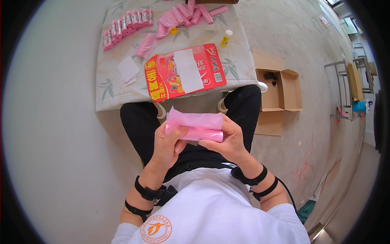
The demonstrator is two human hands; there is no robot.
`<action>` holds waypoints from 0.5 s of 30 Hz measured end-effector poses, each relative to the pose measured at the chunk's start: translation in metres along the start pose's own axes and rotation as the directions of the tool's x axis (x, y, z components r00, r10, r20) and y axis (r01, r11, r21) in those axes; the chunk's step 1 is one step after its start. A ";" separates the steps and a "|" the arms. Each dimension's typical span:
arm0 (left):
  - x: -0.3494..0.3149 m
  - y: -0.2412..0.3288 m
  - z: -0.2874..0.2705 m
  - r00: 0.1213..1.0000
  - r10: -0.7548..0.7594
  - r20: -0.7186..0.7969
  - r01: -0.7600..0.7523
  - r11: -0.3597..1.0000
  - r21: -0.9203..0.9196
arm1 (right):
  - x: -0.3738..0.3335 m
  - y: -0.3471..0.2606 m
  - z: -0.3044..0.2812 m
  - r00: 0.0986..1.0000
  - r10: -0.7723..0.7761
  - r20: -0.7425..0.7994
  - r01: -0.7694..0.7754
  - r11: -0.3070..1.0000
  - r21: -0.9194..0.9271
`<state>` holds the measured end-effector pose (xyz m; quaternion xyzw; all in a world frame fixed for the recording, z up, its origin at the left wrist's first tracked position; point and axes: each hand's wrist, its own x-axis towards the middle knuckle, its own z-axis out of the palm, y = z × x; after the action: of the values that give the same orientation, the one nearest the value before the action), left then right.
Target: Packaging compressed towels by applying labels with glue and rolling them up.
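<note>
Above my lap, a roll of pink plastic bags (197, 133) is held between both hands, with a loose flap of film standing along its far side. My left hand (166, 142) grips the left end, its thumb laid over the roll. At the right end my right hand (228, 140) is closed round it, thumb below and fingers behind. Just beyond lies a flat red printed cardboard sheet (209, 65) on the table, bearing a white paper sheet (188, 71). A glue stick (226, 38) with a white top stands near the sheet's far right corner.
On the cloth-covered table (107, 87), labelled pink rolls (128, 25) form a row at far left. Plain pink rolls (183, 15) are heaped beside them. A yellow cap (173, 31) and white paper slips (128, 70) lie nearer. An open cardboard box (271, 91) sits right of the table.
</note>
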<state>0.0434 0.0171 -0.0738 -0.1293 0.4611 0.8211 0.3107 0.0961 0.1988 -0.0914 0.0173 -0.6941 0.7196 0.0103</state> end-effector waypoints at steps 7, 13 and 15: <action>-0.004 0.014 -0.017 0.982 0.090 0.168 -0.134 0.953 0.271 | 0.000 -0.012 0.015 0.939 0.340 -0.060 -0.298 0.886 0.355; 0.001 0.005 -0.018 0.952 0.204 0.229 -0.248 0.951 0.184 | 0.001 -0.011 0.020 0.837 0.547 -0.018 -0.456 0.715 0.529; -0.001 0.000 -0.015 0.975 0.163 0.151 -0.186 0.971 0.153 | 0.002 -0.010 0.020 0.820 0.573 -0.017 -0.478 0.699 0.532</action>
<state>0.0429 0.0038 -0.0816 -0.0051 0.5152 0.8107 0.2779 0.0952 0.1796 -0.0803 -0.2455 -0.4526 0.8460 -0.1380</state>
